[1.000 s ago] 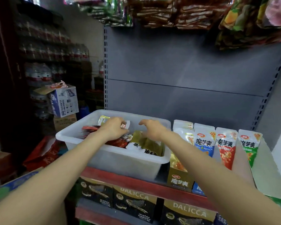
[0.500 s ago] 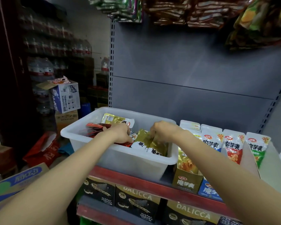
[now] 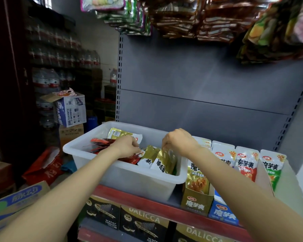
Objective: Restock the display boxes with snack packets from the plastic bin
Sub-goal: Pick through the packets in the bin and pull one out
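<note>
Open from above: translucent white plastic bin [image 3: 129,180], grey back panel [image 3: 199,81] bare behind. Crowded inside by red and gold packets [image 3: 157,159]. Blocked rightward by upright display boxes [image 3: 197,199]; hanging snack bags [image 3: 208,20] overhead.

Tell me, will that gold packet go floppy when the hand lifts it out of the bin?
Probably a bit floppy: the gold packet the right hand pinches by its top looks like thin, crinkled foil. It seems light, since fingertips alone hold it. The shiny film may be slippery, so it could slide loose.
</note>
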Action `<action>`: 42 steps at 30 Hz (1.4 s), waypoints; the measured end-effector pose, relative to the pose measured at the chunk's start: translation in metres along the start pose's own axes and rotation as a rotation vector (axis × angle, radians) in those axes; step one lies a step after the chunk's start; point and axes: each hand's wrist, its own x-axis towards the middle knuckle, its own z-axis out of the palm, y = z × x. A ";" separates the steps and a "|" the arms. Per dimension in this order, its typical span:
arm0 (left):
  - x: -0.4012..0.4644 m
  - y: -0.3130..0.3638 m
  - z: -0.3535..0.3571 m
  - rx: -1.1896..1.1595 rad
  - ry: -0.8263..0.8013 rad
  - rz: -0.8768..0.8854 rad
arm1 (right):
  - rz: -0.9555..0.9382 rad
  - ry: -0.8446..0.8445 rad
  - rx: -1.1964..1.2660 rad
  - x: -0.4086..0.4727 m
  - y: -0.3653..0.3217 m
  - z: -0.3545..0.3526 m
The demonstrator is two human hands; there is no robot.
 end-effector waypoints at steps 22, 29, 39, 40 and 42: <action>-0.041 0.098 -0.003 -1.031 0.303 0.084 | 0.161 0.499 0.066 -0.085 -0.007 -0.012; -0.057 0.135 0.022 -0.838 0.152 0.291 | 0.346 0.701 0.693 -0.122 0.024 -0.014; -0.047 0.145 0.043 -0.571 0.274 0.284 | 0.405 0.461 1.240 -0.142 0.035 0.011; -0.045 0.145 0.043 -0.551 0.297 0.289 | 0.408 0.467 1.209 -0.141 0.035 0.011; -0.043 0.146 0.041 -0.500 0.344 0.310 | 0.415 0.470 1.150 -0.138 0.036 0.013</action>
